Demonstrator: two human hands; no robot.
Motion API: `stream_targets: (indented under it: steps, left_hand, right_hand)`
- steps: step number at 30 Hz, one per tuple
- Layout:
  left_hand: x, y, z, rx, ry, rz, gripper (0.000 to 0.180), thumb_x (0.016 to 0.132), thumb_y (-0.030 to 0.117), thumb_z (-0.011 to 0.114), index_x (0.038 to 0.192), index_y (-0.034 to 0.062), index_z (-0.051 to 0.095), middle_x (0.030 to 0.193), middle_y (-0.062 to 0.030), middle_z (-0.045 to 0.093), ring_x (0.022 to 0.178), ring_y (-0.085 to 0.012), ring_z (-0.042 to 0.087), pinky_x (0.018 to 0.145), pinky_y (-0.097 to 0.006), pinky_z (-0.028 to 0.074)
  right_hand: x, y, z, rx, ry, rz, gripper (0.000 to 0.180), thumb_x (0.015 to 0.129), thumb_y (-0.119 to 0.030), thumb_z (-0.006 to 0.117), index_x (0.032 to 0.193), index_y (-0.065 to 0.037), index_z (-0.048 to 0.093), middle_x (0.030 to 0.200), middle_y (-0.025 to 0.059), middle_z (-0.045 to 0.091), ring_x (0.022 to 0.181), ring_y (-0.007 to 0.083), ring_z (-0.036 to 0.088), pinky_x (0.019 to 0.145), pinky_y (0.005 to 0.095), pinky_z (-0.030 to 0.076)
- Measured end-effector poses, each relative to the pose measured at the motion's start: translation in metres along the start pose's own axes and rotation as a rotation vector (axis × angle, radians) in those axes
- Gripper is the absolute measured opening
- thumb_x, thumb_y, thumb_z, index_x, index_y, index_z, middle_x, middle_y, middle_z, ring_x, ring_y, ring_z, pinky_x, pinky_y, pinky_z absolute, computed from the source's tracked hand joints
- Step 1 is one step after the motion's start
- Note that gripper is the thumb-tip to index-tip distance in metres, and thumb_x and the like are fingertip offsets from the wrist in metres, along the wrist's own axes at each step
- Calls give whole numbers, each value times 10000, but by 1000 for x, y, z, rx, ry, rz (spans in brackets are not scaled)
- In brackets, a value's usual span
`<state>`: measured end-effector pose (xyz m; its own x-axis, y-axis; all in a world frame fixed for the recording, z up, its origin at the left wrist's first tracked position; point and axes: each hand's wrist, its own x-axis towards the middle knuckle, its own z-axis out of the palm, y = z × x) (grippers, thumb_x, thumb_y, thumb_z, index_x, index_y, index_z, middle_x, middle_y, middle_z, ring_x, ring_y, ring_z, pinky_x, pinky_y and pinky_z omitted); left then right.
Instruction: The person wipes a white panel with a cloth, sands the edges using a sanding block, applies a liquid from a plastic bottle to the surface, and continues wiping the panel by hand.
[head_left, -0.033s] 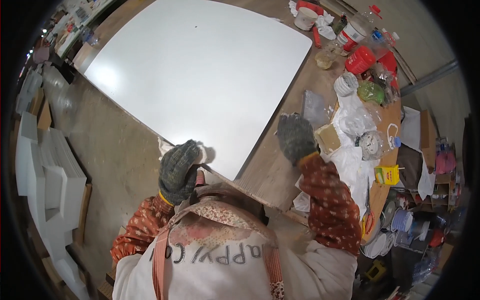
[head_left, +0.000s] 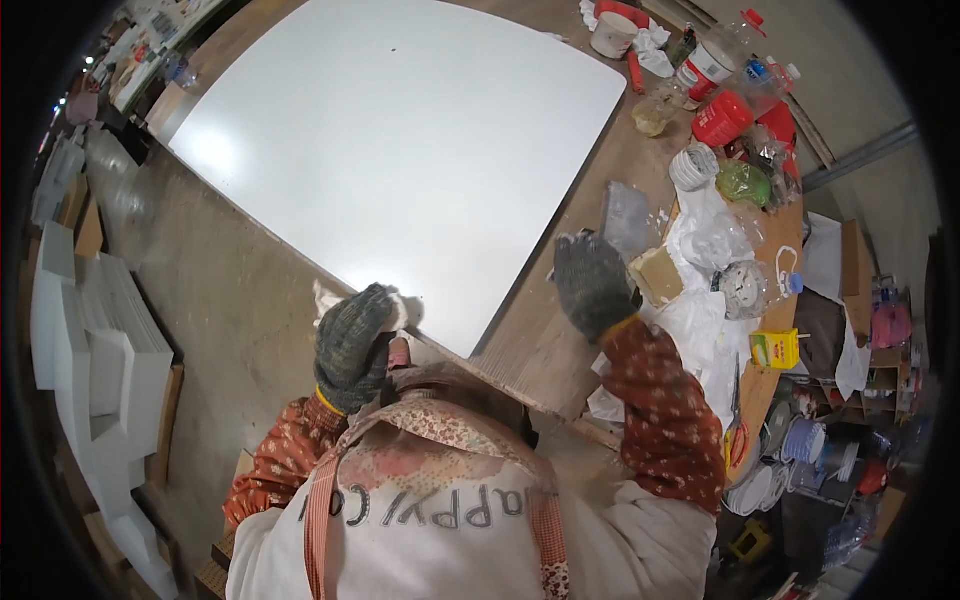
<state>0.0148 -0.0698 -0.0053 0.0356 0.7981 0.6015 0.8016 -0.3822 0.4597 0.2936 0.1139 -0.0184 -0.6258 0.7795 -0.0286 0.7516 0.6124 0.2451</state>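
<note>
A large glossy white panel (head_left: 400,150) with rounded far corners lies on the wooden table. My left hand (head_left: 354,348), in a dark grey knit glove, is closed round a crumpled white cloth (head_left: 328,296) at the panel's near edge. Part of the cloth shows on either side of the glove, touching the white surface. My right hand (head_left: 597,285), gloved alike, hovers by the panel's right edge, above the brown tabletop (head_left: 540,345). Its fingers are curled together; whatever they hold, if anything, is hidden. Beside it are a tan sponge-like block (head_left: 656,277) and a clear plastic box (head_left: 627,218).
Several bottles crowd the far right, among them a red one (head_left: 722,119), near a white cup (head_left: 614,36). White plastic sheeting (head_left: 690,335), a yellow box (head_left: 775,350) and scissors (head_left: 738,440) line the right edge. Stacked white panels (head_left: 125,350) stand at the left.
My right hand has come slightly nearer to me. My left hand has shifted a little to the left with the cloth. The panel stays in place.
</note>
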Motion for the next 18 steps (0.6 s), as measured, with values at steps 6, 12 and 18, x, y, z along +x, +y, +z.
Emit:
stream_targets:
  steps: [6,12,18]
  left_hand:
    - [-54,-4,-9,67,133,-300,323,828,44,636,1151,55,631,1184,-123,638,1105,-281,605,1007,-417,395]
    - [-72,-8,-14,-16,176,-485,331,836,63,640,1166,54,628,1188,-114,639,1106,-288,601,1018,-417,380]
    - [-74,-4,-14,10,44,-386,363,871,31,624,1227,5,558,1198,-154,616,1105,-261,595,944,-358,462]
  right_hand:
    - [-70,-8,2,453,98,-331,458,770,-234,659,1169,-27,571,1214,185,567,1138,316,519,970,449,398]
    - [-101,-51,-37,418,215,-151,533,783,-315,684,1178,22,560,1153,194,568,1095,386,517,958,499,410]
    - [-139,-86,-17,443,90,-75,413,855,-279,593,1169,-12,579,1185,195,556,1086,368,513,941,488,423]
